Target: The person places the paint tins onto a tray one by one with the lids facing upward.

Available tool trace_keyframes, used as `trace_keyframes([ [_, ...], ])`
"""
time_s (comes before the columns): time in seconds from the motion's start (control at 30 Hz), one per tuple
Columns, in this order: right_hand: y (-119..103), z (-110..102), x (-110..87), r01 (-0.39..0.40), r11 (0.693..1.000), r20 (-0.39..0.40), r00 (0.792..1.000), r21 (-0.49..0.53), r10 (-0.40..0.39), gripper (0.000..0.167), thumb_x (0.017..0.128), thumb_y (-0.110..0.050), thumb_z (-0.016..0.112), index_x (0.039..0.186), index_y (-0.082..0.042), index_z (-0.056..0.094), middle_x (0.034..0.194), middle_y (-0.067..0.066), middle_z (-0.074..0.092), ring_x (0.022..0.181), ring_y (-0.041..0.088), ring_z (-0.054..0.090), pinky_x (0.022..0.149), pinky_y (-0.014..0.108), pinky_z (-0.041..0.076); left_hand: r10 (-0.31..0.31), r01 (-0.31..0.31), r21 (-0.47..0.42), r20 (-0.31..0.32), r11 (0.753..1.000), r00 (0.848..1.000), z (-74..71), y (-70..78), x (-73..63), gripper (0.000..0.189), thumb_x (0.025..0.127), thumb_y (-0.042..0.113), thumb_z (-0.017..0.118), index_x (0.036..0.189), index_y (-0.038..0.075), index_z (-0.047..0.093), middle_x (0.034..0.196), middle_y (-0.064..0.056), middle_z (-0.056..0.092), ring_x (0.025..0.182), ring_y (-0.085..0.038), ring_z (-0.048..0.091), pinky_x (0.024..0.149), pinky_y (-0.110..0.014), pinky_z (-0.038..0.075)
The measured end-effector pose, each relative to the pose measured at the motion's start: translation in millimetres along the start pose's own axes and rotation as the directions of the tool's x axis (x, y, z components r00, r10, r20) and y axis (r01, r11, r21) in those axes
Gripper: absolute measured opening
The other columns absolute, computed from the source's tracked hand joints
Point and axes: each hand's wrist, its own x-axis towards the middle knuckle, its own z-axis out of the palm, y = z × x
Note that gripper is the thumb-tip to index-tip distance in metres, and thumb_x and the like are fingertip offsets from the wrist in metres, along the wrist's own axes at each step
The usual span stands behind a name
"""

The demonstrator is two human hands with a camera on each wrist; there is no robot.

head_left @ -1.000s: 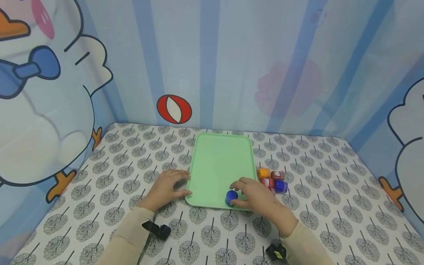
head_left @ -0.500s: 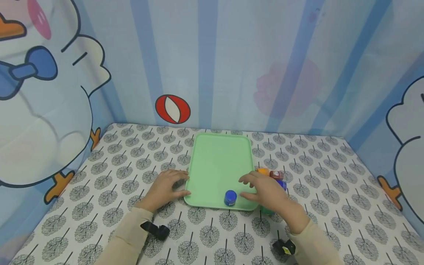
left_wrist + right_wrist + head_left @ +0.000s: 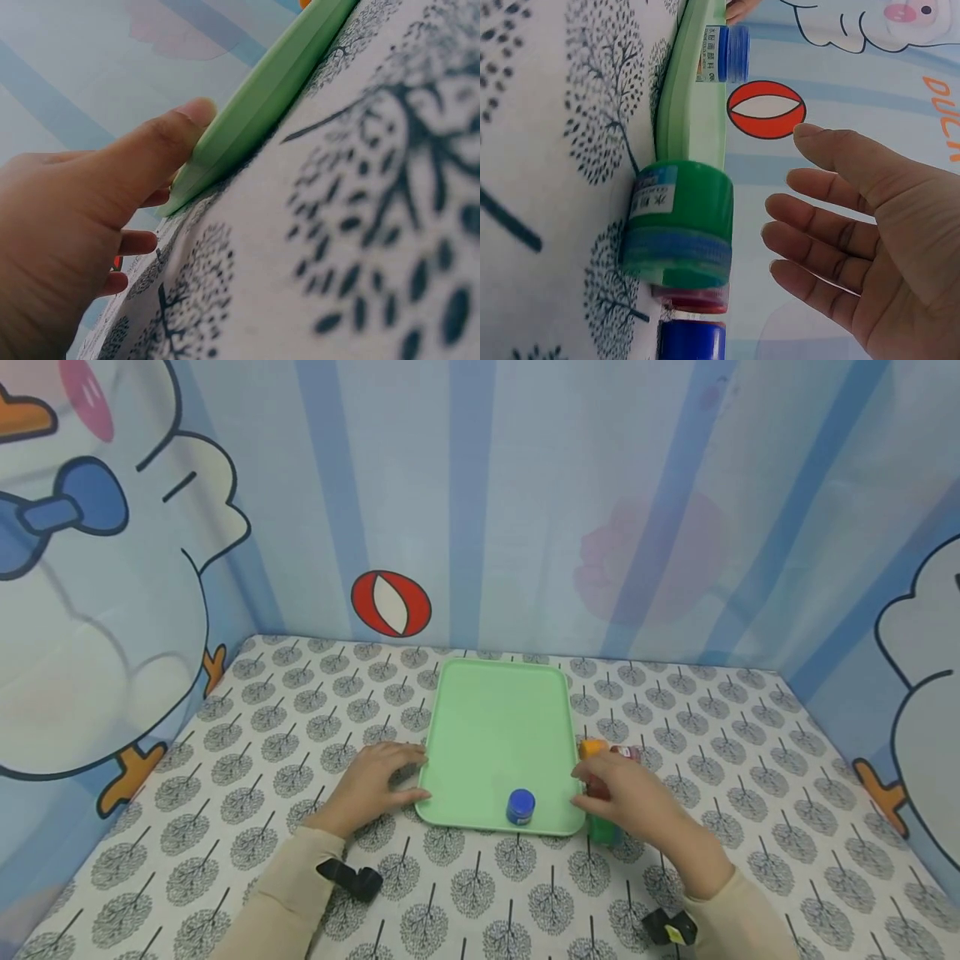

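Observation:
My left hand (image 3: pixel 371 785) rests at the left edge of a light green tray (image 3: pixel 495 718), fingers and thumb spread. In the left wrist view its thumb (image 3: pixel 161 146) lies against the tray's rim. One blue paint jar (image 3: pixel 521 807) stands upright on the tray near the front edge. Over the tray's right edge hovers my right hand (image 3: pixel 630 793), holding nothing, its fingers loosely bent above a cluster of paint jars. A green jar (image 3: pixel 679 217) lies on its side, closest to the right wrist camera. The hand partly hides the cluster in the head view.
An orange jar (image 3: pixel 592 748) and a dark red jar (image 3: pixel 626 752) lie beyond the right hand, beside the tray. Another blue jar (image 3: pixel 692 341) shows in the right wrist view. A tree-print cloth (image 3: pixel 300 718) covers the table, with a printed curtain (image 3: pixel 525 527) behind it.
My right hand has drawn back from the blue jar, leaving it on the tray, and moved right over the jar cluster. The left hand has stayed at the tray's edge.

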Motion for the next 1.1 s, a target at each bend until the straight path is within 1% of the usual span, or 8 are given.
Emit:
trace_keyframes([
  [0.17, 5, -3, -6.8, -0.015, 1.000, 0.012, 1.000, 0.006, 0.015, 0.022, 0.081, -0.022, 0.076, 0.096, -0.009, 0.068, 0.081, -0.002, 0.062, 0.070, 0.006, 0.050, 0.062, 0.020, 0.045, 0.004, -0.004, 0.006, -0.008, 1.000, 1.000, 1.7, -2.3, -0.2, 0.050, 0.076, 0.042, 0.077, 0.116, 0.014, 0.067, 0.130, -0.003, 0.064, 0.123, -0.029, 0.056, 0.110, -0.054, 0.038],
  [0.3, 8, -6, -11.9, -0.035, 0.999, 0.027, 0.999, 0.022, 0.035, 0.018, 0.081, -0.023, 0.076, 0.093, -0.013, 0.068, 0.081, -0.006, 0.064, 0.072, 0.007, 0.056, 0.066, 0.024, 0.050, 0.000, 0.000, 0.008, -0.012, 1.000, 1.000, 1.0, -2.0, -0.4, 0.050, 0.076, 0.043, 0.077, 0.116, 0.015, 0.067, 0.130, -0.003, 0.064, 0.124, -0.030, 0.055, 0.110, -0.054, 0.038],
  [0.4, 10, -8, -16.7, -0.045, 0.999, 0.038, 0.998, 0.024, 0.044, 0.018, 0.080, -0.023, 0.076, 0.093, -0.013, 0.068, 0.086, -0.005, 0.067, 0.077, 0.010, 0.061, 0.070, 0.028, 0.053, -0.007, 0.007, 0.007, -0.008, 1.000, 1.000, 0.2, -1.0, 0.0, 0.050, 0.076, 0.043, 0.077, 0.115, 0.015, 0.067, 0.130, -0.003, 0.064, 0.124, -0.029, 0.055, 0.109, -0.055, 0.039],
  [0.5, 13, -9, -22.4, -0.059, 0.998, 0.048, 0.997, 0.008, 0.058, 0.021, 0.079, -0.023, 0.077, 0.095, -0.012, 0.069, 0.090, -0.003, 0.069, 0.080, 0.012, 0.062, 0.071, 0.029, 0.054, -0.010, 0.010, 0.007, -0.002, 1.000, 1.000, 0.1, -0.1, 0.3, 0.049, 0.076, 0.043, 0.077, 0.116, 0.015, 0.067, 0.130, -0.003, 0.063, 0.124, -0.029, 0.055, 0.109, -0.054, 0.039],
  [0.6, 15, -9, -28.2, -0.070, 0.998, 0.051, 0.996, -0.008, 0.070, 0.024, 0.078, -0.026, 0.077, 0.096, -0.011, 0.070, 0.090, -0.002, 0.069, 0.080, 0.012, 0.061, 0.070, 0.029, 0.054, -0.007, 0.008, 0.004, 0.000, 1.000, 1.000, 0.4, 0.8, -0.1, 0.049, 0.077, 0.043, 0.077, 0.116, 0.014, 0.067, 0.130, -0.003, 0.064, 0.124, -0.030, 0.055, 0.109, -0.055, 0.039],
  [0.73, 20, -7, -33.7, -0.084, 0.996, 0.054, 0.995, 0.003, 0.083, 0.024, 0.078, -0.028, 0.077, 0.095, -0.012, 0.070, 0.088, -0.003, 0.069, 0.080, 0.011, 0.060, 0.069, 0.026, 0.052, -0.006, 0.006, 0.009, 0.002, 1.000, 1.000, 1.1, -0.2, -0.8, 0.049, 0.077, 0.042, 0.077, 0.116, 0.014, 0.067, 0.130, -0.003, 0.063, 0.123, -0.030, 0.055, 0.109, -0.055, 0.039],
  [0.87, 24, -5, -38.7, -0.114, 0.993, 0.077, 0.991, 0.011, 0.113, 0.027, 0.078, -0.030, 0.077, 0.099, -0.015, 0.069, 0.090, -0.006, 0.069, 0.081, 0.008, 0.059, 0.069, 0.023, 0.050, -0.006, 0.006, 0.015, 0.006, 1.000, 1.000, 3.5, -2.5, -0.7, 0.048, 0.078, 0.043, 0.076, 0.116, 0.015, 0.067, 0.131, -0.003, 0.063, 0.123, -0.029, 0.056, 0.109, -0.053, 0.039],
  [1.1, 29, 0, -45.0, -0.115, 0.992, 0.106, 0.988, 0.041, 0.110, 0.029, 0.076, -0.028, 0.078, 0.101, -0.018, 0.068, 0.092, -0.011, 0.068, 0.081, 0.006, 0.058, 0.070, 0.022, 0.050, -0.008, 0.008, 0.014, 0.007, 1.000, 1.000, 3.1, -1.7, -0.3, 0.047, 0.078, 0.043, 0.076, 0.115, 0.015, 0.067, 0.131, -0.003, 0.063, 0.124, -0.029, 0.055, 0.109, -0.053, 0.038],
])
